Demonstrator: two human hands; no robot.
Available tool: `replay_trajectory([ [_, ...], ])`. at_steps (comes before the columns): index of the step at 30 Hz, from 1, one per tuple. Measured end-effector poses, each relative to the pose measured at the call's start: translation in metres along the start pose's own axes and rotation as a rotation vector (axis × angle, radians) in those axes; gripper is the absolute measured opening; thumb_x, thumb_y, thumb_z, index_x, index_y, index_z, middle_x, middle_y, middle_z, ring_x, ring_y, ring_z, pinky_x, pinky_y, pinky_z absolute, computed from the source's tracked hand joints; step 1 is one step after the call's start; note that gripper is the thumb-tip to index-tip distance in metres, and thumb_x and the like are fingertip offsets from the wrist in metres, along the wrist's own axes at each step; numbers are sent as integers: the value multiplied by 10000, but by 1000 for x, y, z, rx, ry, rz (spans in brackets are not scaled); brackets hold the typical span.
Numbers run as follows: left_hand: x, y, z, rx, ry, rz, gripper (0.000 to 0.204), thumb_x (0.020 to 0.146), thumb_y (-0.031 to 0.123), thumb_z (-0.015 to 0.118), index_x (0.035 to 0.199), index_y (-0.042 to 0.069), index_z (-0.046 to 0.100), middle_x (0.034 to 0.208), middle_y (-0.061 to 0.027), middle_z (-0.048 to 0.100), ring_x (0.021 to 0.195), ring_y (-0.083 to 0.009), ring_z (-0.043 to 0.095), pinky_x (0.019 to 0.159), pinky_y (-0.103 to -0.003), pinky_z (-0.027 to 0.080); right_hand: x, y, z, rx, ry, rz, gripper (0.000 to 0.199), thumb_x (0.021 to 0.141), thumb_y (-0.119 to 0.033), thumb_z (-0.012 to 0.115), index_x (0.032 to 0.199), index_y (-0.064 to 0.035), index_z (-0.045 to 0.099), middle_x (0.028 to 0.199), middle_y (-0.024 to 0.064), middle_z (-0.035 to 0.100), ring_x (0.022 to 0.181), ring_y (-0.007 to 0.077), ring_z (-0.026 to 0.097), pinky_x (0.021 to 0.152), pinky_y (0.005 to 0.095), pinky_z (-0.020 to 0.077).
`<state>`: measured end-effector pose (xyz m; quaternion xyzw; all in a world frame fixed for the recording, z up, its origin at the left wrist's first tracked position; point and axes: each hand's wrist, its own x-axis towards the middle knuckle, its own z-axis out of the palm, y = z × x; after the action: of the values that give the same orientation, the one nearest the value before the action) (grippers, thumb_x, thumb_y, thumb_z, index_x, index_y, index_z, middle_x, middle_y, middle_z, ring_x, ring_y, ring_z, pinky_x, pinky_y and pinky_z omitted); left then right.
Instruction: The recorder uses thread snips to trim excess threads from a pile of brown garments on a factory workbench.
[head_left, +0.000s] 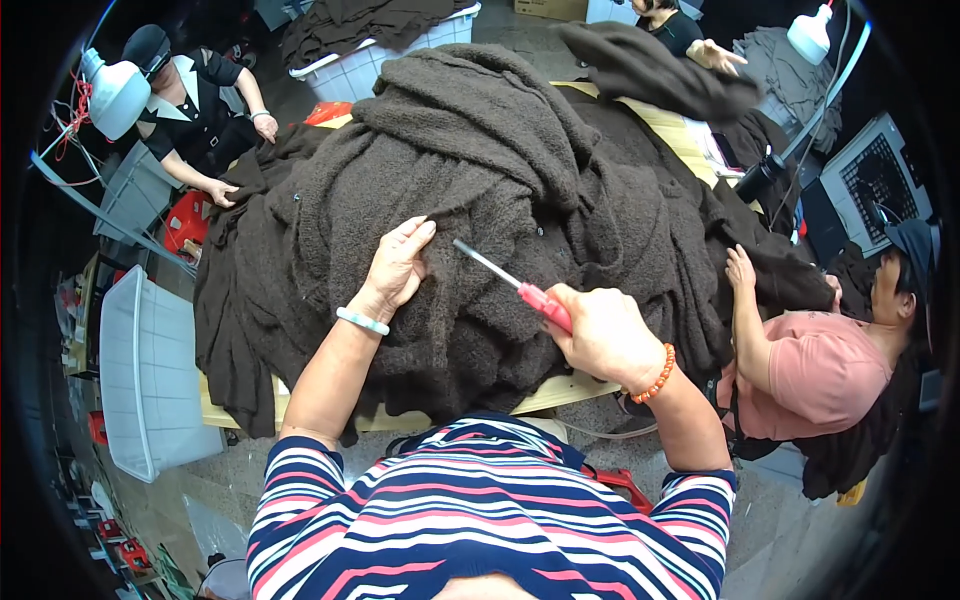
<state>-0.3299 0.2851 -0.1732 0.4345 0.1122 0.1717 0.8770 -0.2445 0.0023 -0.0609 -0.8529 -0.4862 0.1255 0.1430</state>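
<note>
A large heap of dark brown knit fabric [400,170] covers the table in front of me. Between thumb and fingers, my left hand [397,265] pinches an edge of this cloth near the heap's middle. In my right hand [610,335], fingers closed round its handle, is a tool with a pinkish-red handle and a thin metal shaft [540,303], like a screwdriver. Its tip points up and left, a short way right of my left fingertips. Whether the tip touches the cloth I cannot tell.
Co-workers handle the same brown cloth at the far left [195,120], the right [820,370] and the far right [680,30]. White plastic bins stand left [150,375] and behind the heap [385,75]. White lamps [115,95] hang at both sides. The wooden table edge [560,392] shows near me.
</note>
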Motion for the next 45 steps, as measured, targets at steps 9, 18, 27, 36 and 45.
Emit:
replay_trajectory([
  [9, -6, -5, -2, 124, 156, -55, 190, 934, 101, 622, 1111, 33, 628, 1011, -30, 666, 929, -104, 625, 827, -257, 519, -10, -3, 3, -2, -23, 18, 230, 850, -261, 648, 1014, -107, 603, 706, 179, 648, 697, 386, 653, 651, 474, 518],
  [18, -11, -15, -7, -183, -13, -69, 239, 979, 154, 545, 1142, -12, 596, 1075, -86, 677, 1022, -191, 640, 935, -334, 506, -29, -13, 16, 27, -110, -140, 243, 853, -281, 651, 996, -96, 587, 665, 170, 633, 653, 379, 647, 619, 470, 514],
  [27, -31, -16, 25, 516, 16, 96, 272, 880, 81, 690, 1132, -11, 639, 1013, -39, 667, 919, -109, 613, 863, -244, 485, -34, -2, 9, 44, -6, 31, 210, 873, -249, 630, 1025, -114, 577, 722, 176, 642, 706, 388, 646, 666, 469, 511],
  [36, -27, -20, 5, 102, 144, -43, 209, 923, 95, 625, 1090, -28, 654, 1029, -96, 691, 921, -181, 657, 831, -327, 543, -47, -10, 18, 17, -5, -29, 208, 862, -238, 641, 1002, -96, 583, 699, 173, 643, 689, 386, 651, 655, 479, 509],
  [45, -29, -20, 3, -69, 108, -113, 196, 930, 123, 616, 1078, -4, 639, 1014, -105, 687, 894, -201, 663, 815, -341, 554, -32, -15, 24, -67, 5, -8, 187, 846, -209, 634, 984, -87, 603, 694, 183, 640, 691, 384, 650, 655, 486, 510],
])
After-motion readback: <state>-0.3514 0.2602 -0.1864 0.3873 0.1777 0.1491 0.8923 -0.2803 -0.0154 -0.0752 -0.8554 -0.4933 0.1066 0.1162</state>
